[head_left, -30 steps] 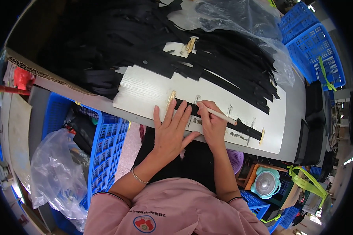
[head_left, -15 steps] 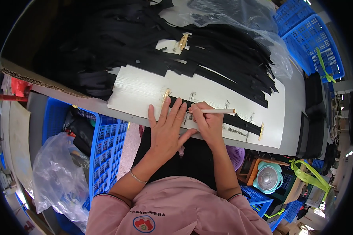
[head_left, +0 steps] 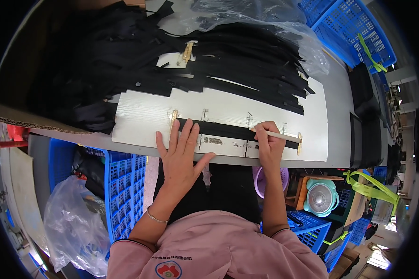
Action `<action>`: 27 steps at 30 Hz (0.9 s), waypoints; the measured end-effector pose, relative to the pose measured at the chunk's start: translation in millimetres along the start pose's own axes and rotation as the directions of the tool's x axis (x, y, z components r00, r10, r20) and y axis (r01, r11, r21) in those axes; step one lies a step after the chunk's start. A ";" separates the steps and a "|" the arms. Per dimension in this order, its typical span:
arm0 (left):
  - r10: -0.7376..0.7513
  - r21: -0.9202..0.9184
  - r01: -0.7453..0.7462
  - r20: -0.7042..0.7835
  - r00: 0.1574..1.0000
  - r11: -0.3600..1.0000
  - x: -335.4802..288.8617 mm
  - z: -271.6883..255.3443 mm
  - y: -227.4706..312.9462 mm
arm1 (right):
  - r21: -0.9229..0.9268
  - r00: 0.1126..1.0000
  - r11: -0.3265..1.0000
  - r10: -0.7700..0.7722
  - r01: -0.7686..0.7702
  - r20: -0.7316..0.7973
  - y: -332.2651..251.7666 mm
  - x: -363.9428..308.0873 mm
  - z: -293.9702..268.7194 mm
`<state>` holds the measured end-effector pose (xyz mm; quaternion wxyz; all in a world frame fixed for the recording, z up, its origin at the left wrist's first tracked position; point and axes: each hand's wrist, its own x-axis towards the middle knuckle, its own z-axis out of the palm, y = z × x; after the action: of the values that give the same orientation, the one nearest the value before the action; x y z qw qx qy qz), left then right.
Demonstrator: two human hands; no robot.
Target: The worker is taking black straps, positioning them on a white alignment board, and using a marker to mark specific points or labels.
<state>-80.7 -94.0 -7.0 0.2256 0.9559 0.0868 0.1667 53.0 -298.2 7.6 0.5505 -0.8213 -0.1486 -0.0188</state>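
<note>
A black fabric strip (head_left: pixel 224 129) lies lengthwise on a white board (head_left: pixel 142 114), between two raised yellowish tape stops, the left stop (head_left: pixel 174 116) and the right stop (head_left: pixel 299 145). My left hand (head_left: pixel 179 156) is flat with fingers spread, its fingertips pressing the strip's left end. My right hand (head_left: pixel 270 145) grips a white pencil (head_left: pixel 284 136), its tip at the strip's upper edge, right of the middle. Dark handwritten lines (head_left: pixel 249 119) mark the board above and below the strip. My right fingers cover part of the strip.
Many black strips (head_left: pixel 246 60) are heaped beyond the board's near part, spreading left into a cardboard box (head_left: pixel 46 122). Clear plastic film (head_left: pixel 265 18) lies at the back. Blue crates (head_left: pixel 354 32) stand at far right, and another blue crate (head_left: pixel 125 186) sits below the table's left edge.
My right hand has moved right along the strip with the pencil, from near my left hand to past the middle. My left hand stays on the left end. The view has shifted slightly.
</note>
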 end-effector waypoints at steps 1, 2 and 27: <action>-0.004 -0.002 0.004 0.013 1.000 1.000 0.1 -0.5 0.1 | 0.003 1.000 1.000 0.002 -0.002 -0.005 0.1 -0.5 0.0; -0.008 -0.003 0.008 0.025 1.000 1.000 0.5 -0.9 0.8 | -0.007 1.000 1.000 -0.008 0.007 -0.005 0.2 -0.4 0.4; 0.203 -0.114 -0.195 0.062 0.977 0.974 15.8 37.3 59.6 | -0.005 0.991 0.992 -0.126 0.126 0.045 11.8 -1.1 -2.3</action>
<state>-47.3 -157.9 -6.6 0.2620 0.9517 -0.0268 0.1579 55.4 -304.7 -2.3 0.5414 -0.8127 -0.2124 -0.0357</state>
